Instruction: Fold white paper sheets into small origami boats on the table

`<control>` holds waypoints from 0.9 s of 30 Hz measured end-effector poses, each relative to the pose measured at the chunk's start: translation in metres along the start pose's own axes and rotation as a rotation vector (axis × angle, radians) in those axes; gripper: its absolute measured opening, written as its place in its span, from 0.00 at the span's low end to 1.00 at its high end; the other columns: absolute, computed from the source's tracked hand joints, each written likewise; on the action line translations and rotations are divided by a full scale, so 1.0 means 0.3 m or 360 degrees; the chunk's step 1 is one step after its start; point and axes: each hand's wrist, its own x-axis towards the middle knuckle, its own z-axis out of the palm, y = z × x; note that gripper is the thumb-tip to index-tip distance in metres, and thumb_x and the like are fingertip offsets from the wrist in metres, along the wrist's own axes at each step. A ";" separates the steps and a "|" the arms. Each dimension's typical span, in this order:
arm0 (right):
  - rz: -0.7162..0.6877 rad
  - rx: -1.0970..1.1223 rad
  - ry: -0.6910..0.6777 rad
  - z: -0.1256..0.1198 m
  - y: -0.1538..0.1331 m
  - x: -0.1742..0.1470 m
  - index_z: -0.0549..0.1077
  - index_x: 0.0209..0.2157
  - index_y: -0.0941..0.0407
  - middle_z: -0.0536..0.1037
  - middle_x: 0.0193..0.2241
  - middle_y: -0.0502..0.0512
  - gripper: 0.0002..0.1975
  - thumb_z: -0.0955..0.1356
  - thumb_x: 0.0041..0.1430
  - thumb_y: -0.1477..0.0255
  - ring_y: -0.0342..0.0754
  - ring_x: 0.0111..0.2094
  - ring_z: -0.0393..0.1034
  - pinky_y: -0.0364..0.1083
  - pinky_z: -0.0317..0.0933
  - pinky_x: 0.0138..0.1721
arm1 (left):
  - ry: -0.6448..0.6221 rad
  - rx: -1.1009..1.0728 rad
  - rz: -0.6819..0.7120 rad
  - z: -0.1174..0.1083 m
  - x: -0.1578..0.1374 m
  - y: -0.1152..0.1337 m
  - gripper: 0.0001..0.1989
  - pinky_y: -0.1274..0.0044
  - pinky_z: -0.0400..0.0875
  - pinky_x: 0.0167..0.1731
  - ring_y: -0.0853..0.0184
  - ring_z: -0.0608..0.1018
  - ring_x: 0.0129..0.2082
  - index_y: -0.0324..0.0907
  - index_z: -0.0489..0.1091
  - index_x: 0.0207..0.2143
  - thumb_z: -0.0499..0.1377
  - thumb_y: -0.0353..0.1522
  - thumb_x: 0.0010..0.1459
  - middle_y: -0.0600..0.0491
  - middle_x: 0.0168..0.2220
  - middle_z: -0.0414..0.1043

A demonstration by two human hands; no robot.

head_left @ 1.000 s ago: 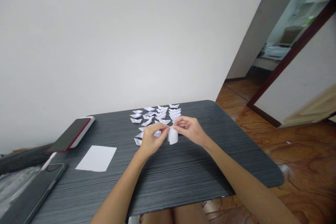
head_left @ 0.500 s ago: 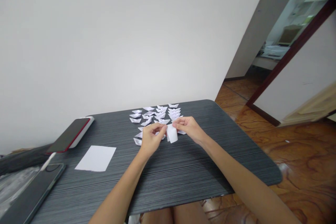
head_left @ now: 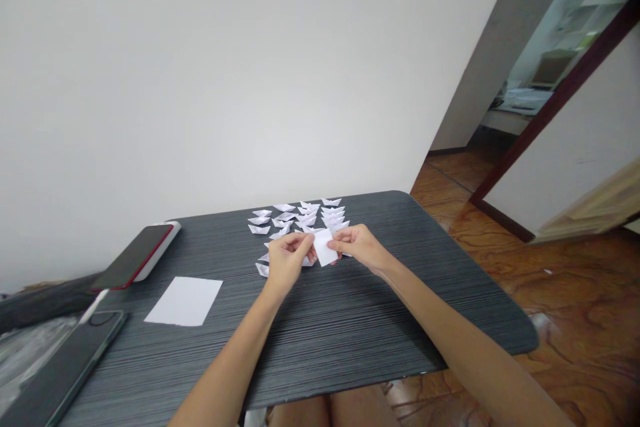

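Note:
A small folded piece of white paper (head_left: 325,247) is held up between my two hands, above the dark table. My left hand (head_left: 291,255) pinches its left edge between thumb and fingers. On the other side my right hand (head_left: 359,244) grips the right edge, thumb in front. Behind and around the hands stand several white folded paper boats (head_left: 307,219) in rough rows; the hands hide some of them. A flat white sheet of paper (head_left: 185,301) lies on the table to the left.
The dark striped table (head_left: 390,340) meets a white wall at the back. At the left lie a red-edged device (head_left: 133,257) on a white object, and a phone (head_left: 65,373) near a white cable (head_left: 93,307). Wooden flooring (head_left: 575,280) shows at the right.
The paper's loose, curved flap now lies flat, so the piece looks like a small square. My right thumb and fingers have moved slightly down along its right edge.

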 end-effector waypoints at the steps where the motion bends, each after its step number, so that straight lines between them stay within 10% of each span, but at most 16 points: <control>1: -0.0005 0.0003 0.0007 0.000 0.000 -0.001 0.71 0.20 0.63 0.73 0.15 0.51 0.10 0.70 0.40 0.69 0.40 0.17 0.66 0.40 0.56 0.21 | -0.0001 -0.0022 -0.0005 0.001 -0.001 0.001 0.07 0.82 0.65 0.17 0.74 0.69 0.13 0.35 0.69 0.21 0.59 0.32 0.45 0.56 0.14 0.67; 11: 0.0017 -0.0033 -0.0069 -0.009 -0.016 -0.011 0.71 0.23 0.63 0.73 0.18 0.53 0.13 0.70 0.40 0.66 0.42 0.16 0.67 0.41 0.60 0.21 | 0.0005 0.0090 0.0037 -0.007 0.000 -0.011 0.08 0.81 0.66 0.19 0.73 0.70 0.15 0.35 0.68 0.21 0.57 0.32 0.46 0.56 0.14 0.67; 19: 0.0012 -0.0188 -0.0276 0.033 -0.008 -0.028 0.70 0.23 0.63 0.72 0.18 0.51 0.12 0.68 0.43 0.66 0.41 0.16 0.66 0.40 0.59 0.19 | -0.0559 0.0531 0.0223 -0.029 0.006 0.007 0.08 0.83 0.64 0.21 0.73 0.70 0.22 0.36 0.68 0.24 0.57 0.34 0.47 0.54 0.22 0.68; 27: -0.0113 -0.0378 -0.0286 0.032 0.008 -0.022 0.68 0.23 0.62 0.70 0.18 0.50 0.10 0.65 0.48 0.68 0.37 0.15 0.61 0.39 0.56 0.18 | -0.0369 0.0277 -0.0146 -0.021 0.003 -0.014 0.16 0.84 0.51 0.06 0.76 0.62 0.07 0.36 0.63 0.18 0.53 0.40 0.50 0.58 0.10 0.60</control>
